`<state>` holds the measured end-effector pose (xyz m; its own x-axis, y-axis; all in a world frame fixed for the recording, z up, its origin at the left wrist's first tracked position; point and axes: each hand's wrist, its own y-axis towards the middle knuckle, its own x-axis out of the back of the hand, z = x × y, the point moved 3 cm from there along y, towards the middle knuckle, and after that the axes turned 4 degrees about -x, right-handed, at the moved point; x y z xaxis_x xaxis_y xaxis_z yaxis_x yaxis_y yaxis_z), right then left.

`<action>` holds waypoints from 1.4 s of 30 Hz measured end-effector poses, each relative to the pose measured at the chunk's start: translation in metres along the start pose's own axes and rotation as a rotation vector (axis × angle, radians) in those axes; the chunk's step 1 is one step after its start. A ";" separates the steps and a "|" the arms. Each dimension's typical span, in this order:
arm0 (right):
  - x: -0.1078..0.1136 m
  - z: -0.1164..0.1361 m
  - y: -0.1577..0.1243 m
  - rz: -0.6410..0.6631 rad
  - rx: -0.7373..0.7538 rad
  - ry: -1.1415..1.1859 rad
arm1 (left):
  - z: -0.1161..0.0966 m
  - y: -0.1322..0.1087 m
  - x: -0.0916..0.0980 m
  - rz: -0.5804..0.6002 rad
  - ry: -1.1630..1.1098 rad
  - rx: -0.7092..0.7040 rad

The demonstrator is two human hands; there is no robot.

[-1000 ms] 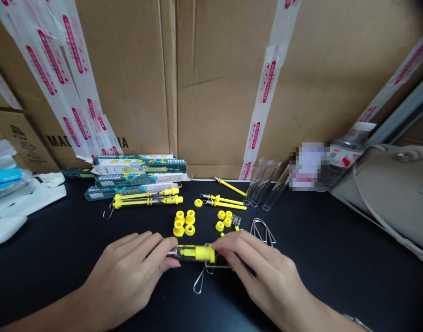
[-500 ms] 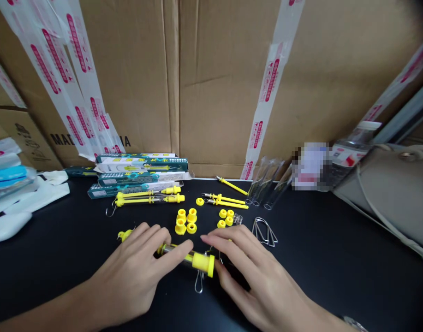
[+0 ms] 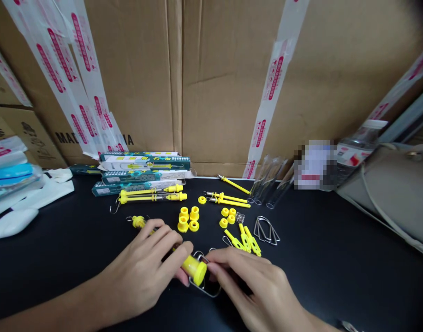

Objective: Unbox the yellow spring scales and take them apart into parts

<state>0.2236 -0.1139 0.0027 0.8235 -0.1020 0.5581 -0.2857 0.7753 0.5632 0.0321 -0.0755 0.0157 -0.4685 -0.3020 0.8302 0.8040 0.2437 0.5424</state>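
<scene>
My left hand (image 3: 152,267) is wrapped round a spring scale (image 3: 194,269), whose yellow cap points right and whose hooked yellow end emerges at upper left. Thumb and index finger of my right hand (image 3: 247,281) pinch a bent metal wire (image 3: 209,293) beside that cap; whether wire and cap touch is unclear. Just behind my right hand lie yellow flat pieces with slots (image 3: 246,240). Yellow collars (image 3: 188,219), small yellow rings (image 3: 227,216) and springs (image 3: 239,217) are farther back, with wire loops (image 3: 266,230) to their right.
Green-and-white boxes (image 3: 145,166) are stacked at back left, with two assembled scales (image 3: 152,197) before them. Yellow rods (image 3: 232,200) and clear tubes (image 3: 270,184) lie behind the parts. A bottle (image 3: 356,152) and bag (image 3: 391,184) stand right; white gloves (image 3: 41,203) lie left.
My right hand has moved down and its fingers have closed on the wire, uncovering the yellow slotted pieces. The scale's capped end has tilted lower and shifted slightly left.
</scene>
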 end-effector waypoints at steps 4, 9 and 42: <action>0.000 0.003 0.000 0.012 -0.034 0.018 | -0.003 0.006 0.008 -0.049 -0.105 -0.076; -0.001 0.005 -0.001 0.065 -0.009 -0.016 | -0.006 0.002 0.009 -0.094 -0.066 -0.139; -0.010 0.011 -0.008 0.159 0.199 -0.418 | -0.009 -0.002 0.012 -0.066 0.080 -0.142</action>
<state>0.2125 -0.1257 -0.0009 0.5061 -0.2653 0.8207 -0.5133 0.6720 0.5338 0.0282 -0.0881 0.0232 -0.4956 -0.3869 0.7776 0.8189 0.0904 0.5668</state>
